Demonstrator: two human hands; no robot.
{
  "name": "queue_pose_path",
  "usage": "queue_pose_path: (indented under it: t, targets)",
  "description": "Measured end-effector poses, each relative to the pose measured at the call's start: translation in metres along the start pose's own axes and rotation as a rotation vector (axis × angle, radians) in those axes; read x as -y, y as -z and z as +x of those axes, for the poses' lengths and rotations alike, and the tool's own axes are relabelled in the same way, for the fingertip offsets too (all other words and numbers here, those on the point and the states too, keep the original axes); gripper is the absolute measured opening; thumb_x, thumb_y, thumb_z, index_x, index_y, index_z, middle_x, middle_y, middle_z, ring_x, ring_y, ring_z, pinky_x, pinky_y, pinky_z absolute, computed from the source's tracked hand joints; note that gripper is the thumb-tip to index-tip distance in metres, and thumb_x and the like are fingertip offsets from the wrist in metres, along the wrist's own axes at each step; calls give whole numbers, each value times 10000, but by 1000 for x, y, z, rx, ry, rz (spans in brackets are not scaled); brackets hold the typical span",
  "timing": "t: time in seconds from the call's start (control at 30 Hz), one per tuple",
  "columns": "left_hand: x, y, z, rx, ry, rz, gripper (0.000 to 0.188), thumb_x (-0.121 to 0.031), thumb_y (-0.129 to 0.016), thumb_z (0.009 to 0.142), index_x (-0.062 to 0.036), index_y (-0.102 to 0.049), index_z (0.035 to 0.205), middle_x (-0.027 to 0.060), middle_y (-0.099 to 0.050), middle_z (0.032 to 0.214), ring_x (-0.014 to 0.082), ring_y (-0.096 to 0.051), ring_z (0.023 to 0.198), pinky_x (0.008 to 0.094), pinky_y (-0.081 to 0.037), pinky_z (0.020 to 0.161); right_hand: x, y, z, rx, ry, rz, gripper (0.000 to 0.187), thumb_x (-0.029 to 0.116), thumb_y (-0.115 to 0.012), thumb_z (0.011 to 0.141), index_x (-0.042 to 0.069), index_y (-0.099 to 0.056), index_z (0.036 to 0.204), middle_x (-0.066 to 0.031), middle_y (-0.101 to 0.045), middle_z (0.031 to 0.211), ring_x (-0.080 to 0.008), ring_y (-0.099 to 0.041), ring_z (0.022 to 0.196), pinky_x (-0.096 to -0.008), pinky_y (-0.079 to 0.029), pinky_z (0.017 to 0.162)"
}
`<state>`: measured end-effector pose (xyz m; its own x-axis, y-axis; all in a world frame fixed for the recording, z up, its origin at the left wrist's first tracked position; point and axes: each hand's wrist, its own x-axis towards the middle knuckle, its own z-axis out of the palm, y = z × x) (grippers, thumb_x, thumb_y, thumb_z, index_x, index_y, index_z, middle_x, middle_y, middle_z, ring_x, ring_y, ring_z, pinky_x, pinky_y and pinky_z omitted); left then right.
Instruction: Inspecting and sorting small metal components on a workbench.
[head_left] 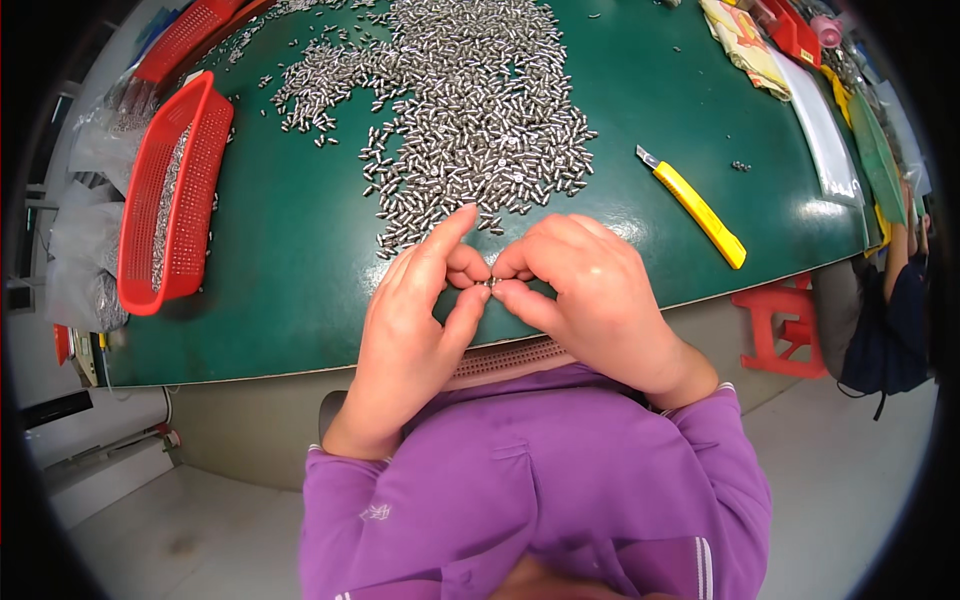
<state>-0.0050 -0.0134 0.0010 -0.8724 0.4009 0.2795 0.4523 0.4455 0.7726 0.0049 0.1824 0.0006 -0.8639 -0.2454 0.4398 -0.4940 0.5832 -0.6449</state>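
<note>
Between the fingertips of both my hands is a small shiny metal piece (490, 283), mostly covered by the fingers. My left hand (425, 290) pinches it from the left, thumb against a bent finger, with the index finger raised. From the other side my right hand (575, 275) pinches it between thumb and fingers. Just beyond my hands a big heap of small silvery, bullet-shaped metal pieces (480, 110) spreads over the green tabletop (290, 240). The kind of the held piece is too small to make out.
A yellow utility knife (700, 214) lies to the right, blade tip showing. At the left edge stands a red perforated basket (135, 240) with metal pieces inside. Clear plastic bags (85, 230) sit beyond it. A pink perforated basket (510, 362) is under the table's front edge.
</note>
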Motion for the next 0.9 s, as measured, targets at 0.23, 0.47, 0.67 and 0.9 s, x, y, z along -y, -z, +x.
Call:
queue_pose_path:
  t: [0.23, 0.47, 0.67, 0.9]
  targets:
    - [4, -1, 0, -15, -30, -28, 699, 118, -703, 786, -46, -551, 1448, -10, -611, 885, 105, -577, 847, 265, -468, 790, 1, -6, -2, -13, 32, -8, 157, 92, -777, 761, 101, -654, 857, -46, -616, 844, -275, -607, 777, -418, -494, 669]
    - [0, 0, -2, -26, 22, -37, 736, 123, -701, 773, -47, -533, 1469, 1, -625, 928, 111, -586, 874, 271, -473, 812, -2, -7, -3, -16, 47, 17, 140, 84, -759, 781, 96, -650, 868, -50, -615, 835, -274, -601, 768, -413, -490, 677]
    - [-2, 2, -3, -18, 36, -40, 754, 127, -700, 765, -53, -528, 1477, 15, -645, 961, 121, -598, 899, 280, -484, 827, -2, -6, -3, -4, 65, 3, 161, 86, -756, 788, 92, -644, 903, -56, -610, 836, -275, -599, 773, -411, -487, 690]
    - [0, 3, -1, -6, -80, 49, 691, 115, -702, 792, -60, -546, 1442, 57, -645, 909, 219, -600, 850, 362, -506, 798, -1, -4, -2, 39, 77, 0, 180, 91, -758, 790, 94, -638, 924, -57, -596, 843, -274, -592, 792, -412, -482, 705]
